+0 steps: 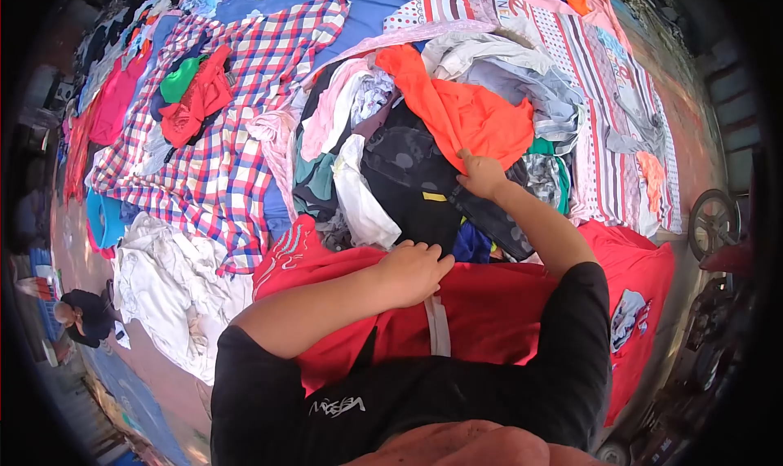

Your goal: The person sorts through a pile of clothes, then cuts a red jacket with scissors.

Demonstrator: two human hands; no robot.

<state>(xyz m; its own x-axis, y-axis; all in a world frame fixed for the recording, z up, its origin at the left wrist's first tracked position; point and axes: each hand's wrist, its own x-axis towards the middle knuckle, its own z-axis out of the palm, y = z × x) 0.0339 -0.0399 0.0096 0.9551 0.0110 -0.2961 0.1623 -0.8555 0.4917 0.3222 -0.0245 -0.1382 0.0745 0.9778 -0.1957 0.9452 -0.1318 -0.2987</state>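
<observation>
Bright orange garment (483,119), plain and rumpled, along a dark garment (414,184)'s far edge
Right hand (483,176) clamps its near edge, the rest spreading beyond; left hand (414,272) rests curled at a red cloth (497,303)'s far edge, whether gripping I cannot tell

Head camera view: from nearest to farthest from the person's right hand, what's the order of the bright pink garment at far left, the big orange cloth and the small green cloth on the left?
1. Big orange cloth: at the right hand's fingertips.
2. Small green cloth: well to the left.
3. Bright pink garment: farther left still.
</observation>
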